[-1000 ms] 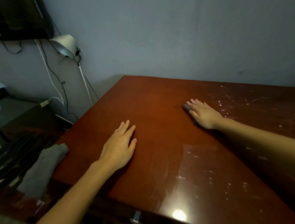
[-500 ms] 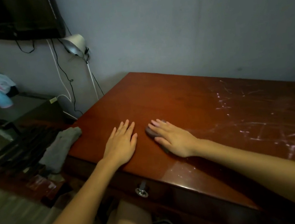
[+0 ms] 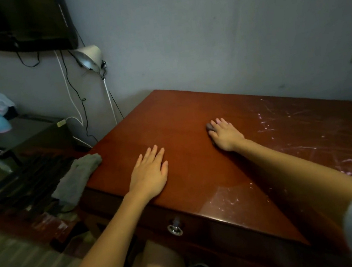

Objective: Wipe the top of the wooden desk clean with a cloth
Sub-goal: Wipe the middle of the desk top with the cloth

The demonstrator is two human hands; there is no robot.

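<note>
Two hands lay on the wooden surface point(image 3: 179, 114): left hand point(image 3: 151, 173) flat, fingers point(image 3: 154, 153) straight; right hand point(image 3: 225, 134) pressed a small dark cloth point(image 3: 209, 126) under extended fingers. It had swept away from beside the left hand; white smears point(image 3: 268, 123) at right remained unwiped.

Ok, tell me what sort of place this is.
Likely a home bedroom or study: a reddish-brown wooden desk with a drawer stands against the grey wall, a black flat screen is mounted on that wall, and a white lamp hangs among loose cables.
</note>
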